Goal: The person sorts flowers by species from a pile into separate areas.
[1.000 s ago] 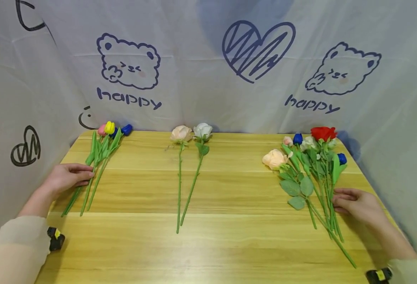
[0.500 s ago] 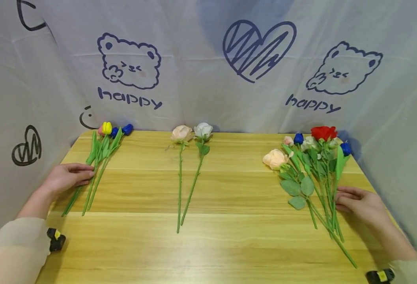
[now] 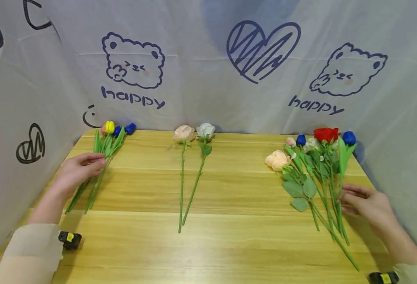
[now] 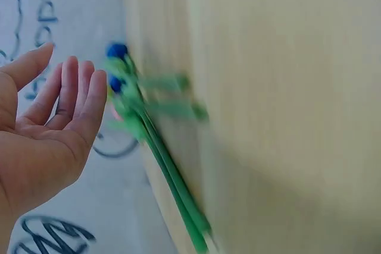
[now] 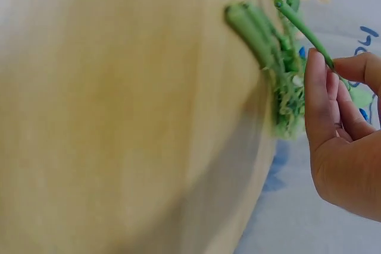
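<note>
At the table's left side, my left hand hovers over a bunch of tulips: a yellow tulip, a pink one partly hidden behind it, and blue ones. Its fingers are apart from the thumb with nothing between them in the left wrist view. On the right, my right hand pinches the green stem of a blue tulip between thumb and fingers. That tulip stands at the right edge of a mixed bunch with a red rose, a peach rose and another blue tulip.
A pale peach rose and a white rose lie side by side mid-table, stems toward me. The wooden table is bordered by a white curtain with drawn bears and hearts at the back and sides.
My left hand has come away from the tulip stems, moving slightly up and right. The blue tulip in my right hand has shifted away from me and a little rightward, beside the red rose.
</note>
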